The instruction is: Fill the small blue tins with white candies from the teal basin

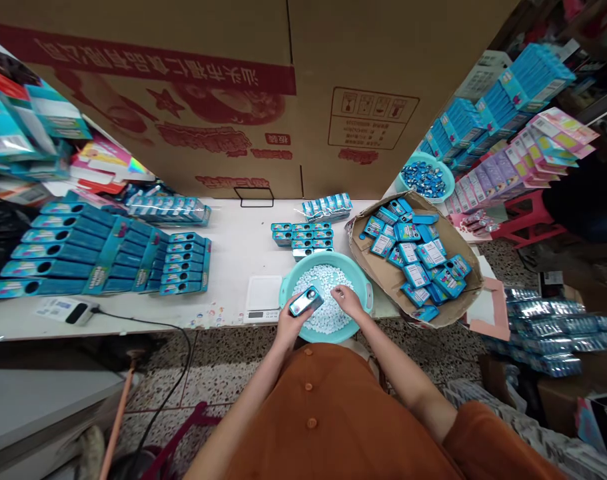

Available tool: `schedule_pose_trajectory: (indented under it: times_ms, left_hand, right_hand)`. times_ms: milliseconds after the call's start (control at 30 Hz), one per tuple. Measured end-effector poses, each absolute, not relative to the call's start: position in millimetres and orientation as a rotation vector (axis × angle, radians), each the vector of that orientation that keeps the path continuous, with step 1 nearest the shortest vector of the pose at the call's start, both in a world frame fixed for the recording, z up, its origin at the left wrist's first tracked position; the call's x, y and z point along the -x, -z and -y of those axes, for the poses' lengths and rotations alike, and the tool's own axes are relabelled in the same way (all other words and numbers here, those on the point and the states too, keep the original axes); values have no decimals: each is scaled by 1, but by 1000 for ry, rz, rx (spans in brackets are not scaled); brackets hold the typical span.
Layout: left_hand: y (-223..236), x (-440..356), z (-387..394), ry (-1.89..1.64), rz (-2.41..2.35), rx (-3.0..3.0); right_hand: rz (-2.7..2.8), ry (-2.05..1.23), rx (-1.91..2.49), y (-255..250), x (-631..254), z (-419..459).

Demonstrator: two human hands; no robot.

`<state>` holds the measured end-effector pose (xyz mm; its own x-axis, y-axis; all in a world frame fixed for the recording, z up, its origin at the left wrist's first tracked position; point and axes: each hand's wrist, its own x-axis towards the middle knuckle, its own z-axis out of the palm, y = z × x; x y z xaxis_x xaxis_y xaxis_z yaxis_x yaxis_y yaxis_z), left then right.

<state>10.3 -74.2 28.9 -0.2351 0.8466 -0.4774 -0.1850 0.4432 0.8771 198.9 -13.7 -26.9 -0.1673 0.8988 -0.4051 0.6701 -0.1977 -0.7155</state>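
Observation:
My left hand is closed around a small blue tin, tilted above the near left part of a turquoise basin. Many small white candies fill the bottom of that basin. Over its right side is my right hand, its fingertips pinched together; whatever is between them is too small to make out. Behind the basin stand stacked rows of similar blue tins. A white digital scale lies just left of the basin.
A cut-down cardboard box of loose blue tins stands at the right. A huge carton walls off the back. Stacked blue display boxes fill the left. Another bowl holds blue wrapped pieces. A black cable hangs off the table edge.

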Motion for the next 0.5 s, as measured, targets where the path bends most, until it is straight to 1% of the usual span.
schedule_pose_trajectory:
  times_ms: [100,200,333,500]
  left_hand:
    - [-32,-1,82,-1097,-1595,-849]
    - [-39,6,87,-1145,-1634,-1019]
    - [-50,7,90,-1208,-1634,-918]
    - [-50,2,87,-1199,-1661,-840]
  right_hand:
    - [2047,-1258,1991,55,-200,24]
    - [2262,-1210,1970,67,-192,39]
    - [2539,-1222,1840,73,-181,54]
    - [2530,-1315,1800,76,-179,56]
